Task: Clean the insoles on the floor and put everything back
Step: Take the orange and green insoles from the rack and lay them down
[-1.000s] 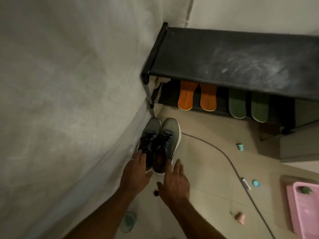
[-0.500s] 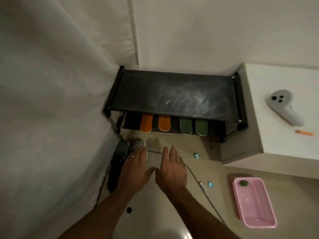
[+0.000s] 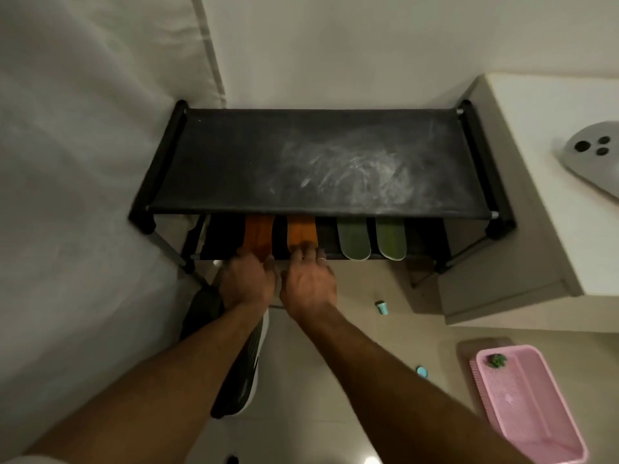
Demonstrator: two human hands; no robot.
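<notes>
Black shoe rack (image 3: 318, 162) | left hand (image 3: 246, 283) – right hand (image 3: 308, 284) touch orange insoles (image 3: 258, 236)

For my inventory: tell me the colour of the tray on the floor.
Pink; the tray shows in the head view, lower right.

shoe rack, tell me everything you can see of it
The shoe rack is low, with a black frame of tubes, grey legs and two dark fabric tiers. It stands upright on the tiled floor against the wall, between a white curtain and a pale cabinet. The top tier is bare, smeared with whitish dust. On the lower tier lie the orange insoles and the green insoles, heels forward. The left hand and right hand reach the orange pair at the front edge.
</notes>
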